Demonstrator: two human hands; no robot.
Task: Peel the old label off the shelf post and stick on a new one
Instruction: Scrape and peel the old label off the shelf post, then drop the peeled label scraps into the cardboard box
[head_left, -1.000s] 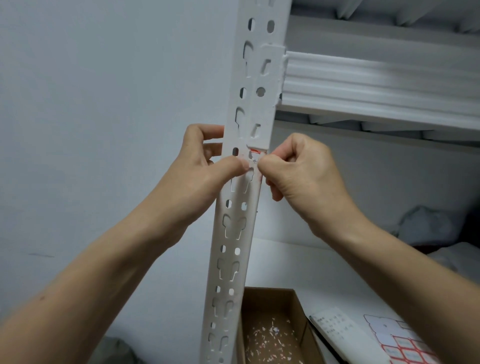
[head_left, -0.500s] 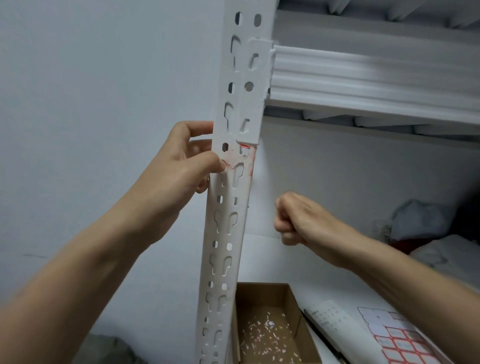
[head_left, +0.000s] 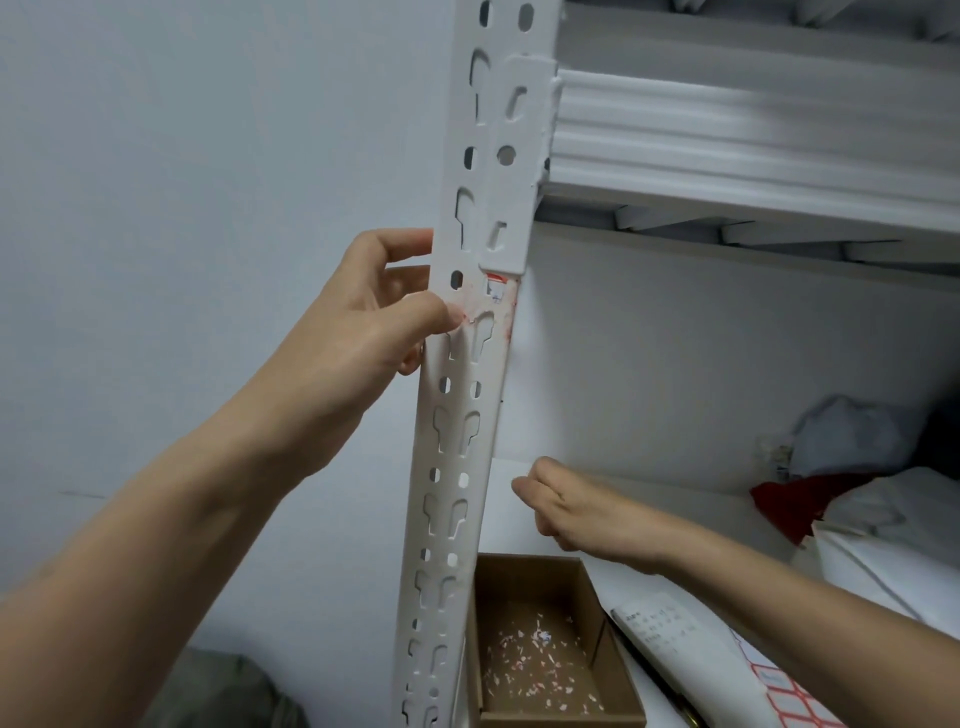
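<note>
A white perforated shelf post (head_left: 457, 447) runs up the middle of the view. Red and white scraps of the old label (head_left: 494, 297) cling to it just under the beam bracket. My left hand (head_left: 374, 317) grips the post from the left, thumb on the front face beside the scraps, fingers curled behind. My right hand (head_left: 566, 506) hangs lower, over the cardboard box (head_left: 545, 577), fingers curled in; whether a peeled scrap sits between them is hidden. A sheet of red-bordered new labels (head_left: 779, 691) lies at the lower right.
The box holds several small paper scraps. A white paper sheet (head_left: 670, 629) and a dark pen (head_left: 675, 696) lie right of it on the white shelf. Red and white cloth (head_left: 810, 499) is piled at the far right. A white shelf beam (head_left: 753, 140) crosses above. A wall is on the left.
My right hand left the label spot on the post and dropped down over the box. My left hand kept its grip on the post.
</note>
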